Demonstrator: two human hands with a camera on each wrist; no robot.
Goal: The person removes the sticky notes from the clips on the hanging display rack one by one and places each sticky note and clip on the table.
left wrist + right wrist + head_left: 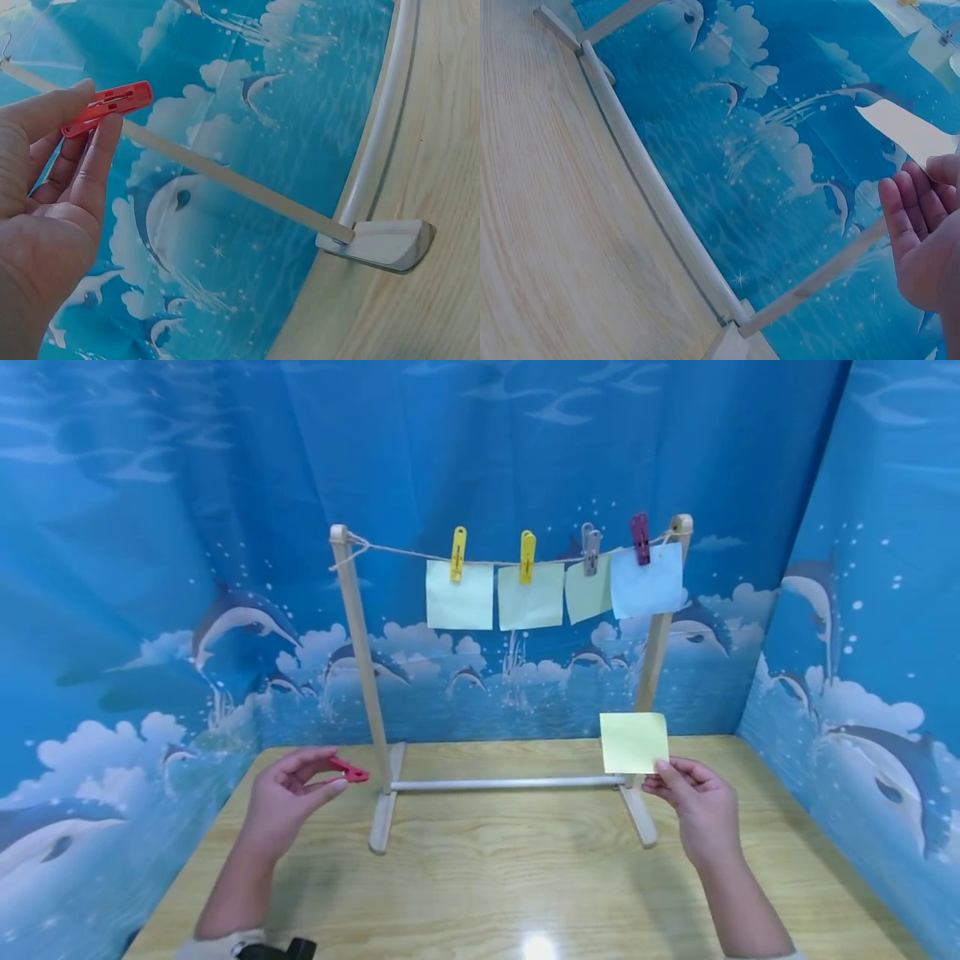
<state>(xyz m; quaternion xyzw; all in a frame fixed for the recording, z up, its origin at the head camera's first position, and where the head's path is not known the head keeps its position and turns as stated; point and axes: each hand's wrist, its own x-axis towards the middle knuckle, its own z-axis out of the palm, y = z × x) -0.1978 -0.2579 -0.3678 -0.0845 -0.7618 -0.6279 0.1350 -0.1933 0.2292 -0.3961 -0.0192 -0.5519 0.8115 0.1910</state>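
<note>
My left hand (pixel 288 797) pinches a red clothespin (pixel 349 770) between thumb and fingers, left of the wooden stand; the left wrist view shows the same red clothespin (pixel 112 107) at the fingertips. On the right, my right hand (pixel 697 806) holds a pale yellow sticky note (pixel 633 743) by its lower right corner, in front of the stand's right post. In the right wrist view that note (pixel 907 131) is seen at a slant. Above, a string (pixel 405 553) carries several notes, among them a light blue note (pixel 647 583) under a purple clothespin (pixel 640 538).
The stand has a left post (pixel 362 660), a right post (pixel 654 664) and a white bottom bar (pixel 506 784), and stands on a wooden table (pixel 487 868). Yellow clothespins (pixel 458 553) and a grey clothespin (pixel 591 550) sit on the string. A dolphin-print curtain (pixel 487 443) hangs behind.
</note>
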